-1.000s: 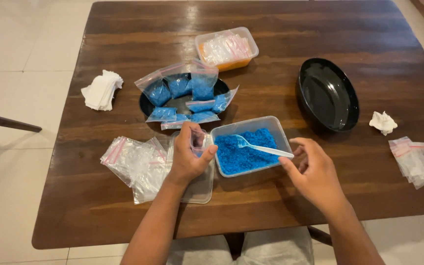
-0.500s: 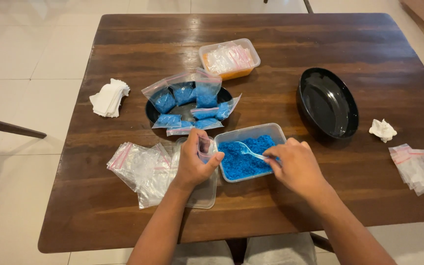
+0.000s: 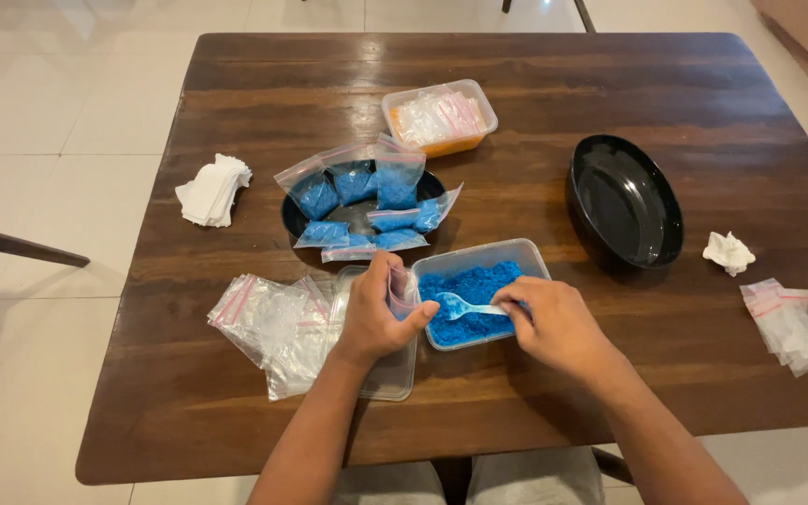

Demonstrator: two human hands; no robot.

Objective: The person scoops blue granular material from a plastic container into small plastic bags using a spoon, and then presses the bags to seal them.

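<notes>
I see the dark wooden counter [image 3: 236, 93] carrying every item. An empty black oval tray [image 3: 628, 201] sits at the right; a second black tray [image 3: 292, 217], holding filled blue bags [image 3: 357, 187], sits behind the hands. The clear tub of blue powder [image 3: 479, 292] stands at the front centre. My left hand [image 3: 371, 318] pinches a small clear zip bag [image 3: 402, 292] beside the tub. My right hand [image 3: 554, 323], fingers pressed together, grips a white plastic spoon [image 3: 465, 306] whose bowl lies in the powder.

Both forearms are bare, no sleeves, rings or watch visible; grey trousers cover the knees.
</notes>
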